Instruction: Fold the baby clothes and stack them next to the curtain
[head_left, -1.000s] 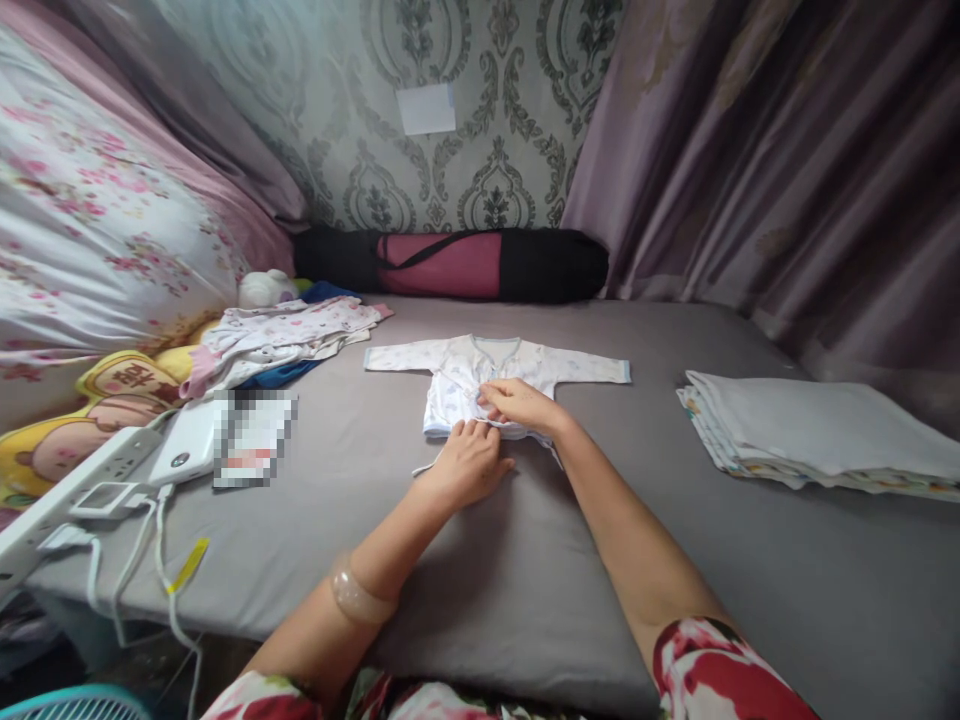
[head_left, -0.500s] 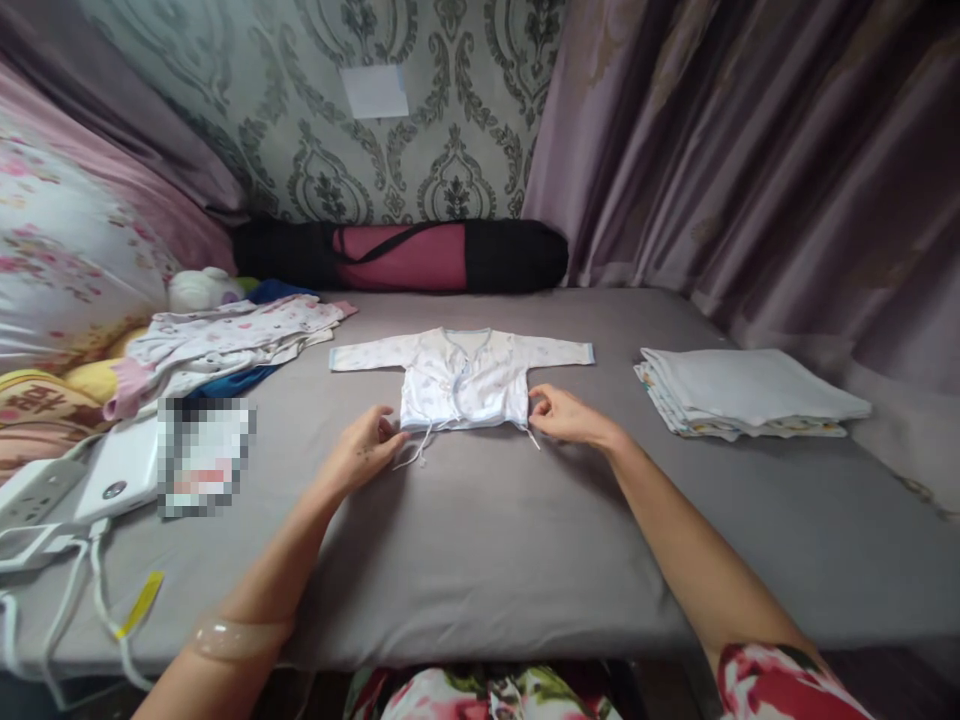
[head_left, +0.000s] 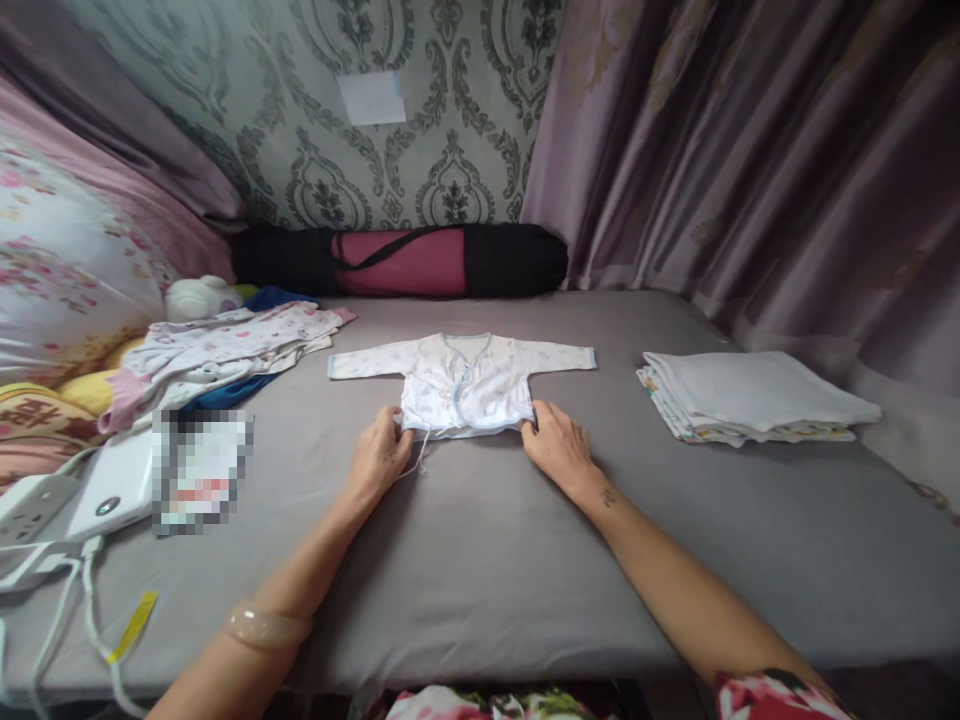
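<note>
Head view: one shirt (head_left: 469, 388); two hands (head_left: 377, 452) (head_left: 559, 447) gripping it.

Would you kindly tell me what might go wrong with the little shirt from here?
A loose string lies beside the left grip, so it might get pinched or snagged. The left grip and the right grip hold only the bottom corners of the shirt, so uneven pulling could skew or crease it. Both sleeves lie spread out and unheld, so they may bunch up.
</note>
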`<state>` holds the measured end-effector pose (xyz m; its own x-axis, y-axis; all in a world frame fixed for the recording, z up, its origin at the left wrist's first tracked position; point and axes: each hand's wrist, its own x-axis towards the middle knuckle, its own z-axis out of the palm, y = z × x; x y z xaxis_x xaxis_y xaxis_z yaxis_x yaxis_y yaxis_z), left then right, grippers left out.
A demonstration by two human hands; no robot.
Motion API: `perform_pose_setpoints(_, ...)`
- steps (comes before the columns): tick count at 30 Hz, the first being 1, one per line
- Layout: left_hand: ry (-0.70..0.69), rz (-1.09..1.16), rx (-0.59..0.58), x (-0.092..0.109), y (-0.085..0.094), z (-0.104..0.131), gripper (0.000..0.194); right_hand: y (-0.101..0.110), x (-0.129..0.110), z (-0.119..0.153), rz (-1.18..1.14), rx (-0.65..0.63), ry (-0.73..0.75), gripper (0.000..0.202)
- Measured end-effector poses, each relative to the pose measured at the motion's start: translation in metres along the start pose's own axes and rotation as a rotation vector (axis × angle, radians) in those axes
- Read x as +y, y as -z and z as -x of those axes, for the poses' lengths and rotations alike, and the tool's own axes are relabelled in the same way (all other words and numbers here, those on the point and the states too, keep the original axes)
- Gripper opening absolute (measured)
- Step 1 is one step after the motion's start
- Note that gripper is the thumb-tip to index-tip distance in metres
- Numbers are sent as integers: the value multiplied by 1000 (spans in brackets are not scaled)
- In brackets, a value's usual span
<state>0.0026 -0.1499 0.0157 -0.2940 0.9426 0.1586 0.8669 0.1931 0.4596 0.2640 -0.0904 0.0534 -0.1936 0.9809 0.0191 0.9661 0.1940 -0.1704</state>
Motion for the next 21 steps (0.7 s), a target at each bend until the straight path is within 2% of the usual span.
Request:
perform_pose_setpoints(3,-58,-15,1,0,1,1,33,-2,2,0,29,19,22,30)
perform_pose_setpoints(6,-86,-33,-5,-2,5,2,31,-2,5,0,19,-24,32,30)
perform_pose_setpoints(12,-135,-51,-62,-12,11,0,15,2,11,1,7,-86,-1,25)
perform_pose_setpoints(16,-147,-53,-90,-18,14,-2,16,3,13,2,34,-71,60,27)
perform_pose_setpoints(21,-218,-19,-111,-24,19,-2,21,3,16,4,96,-112,161,29)
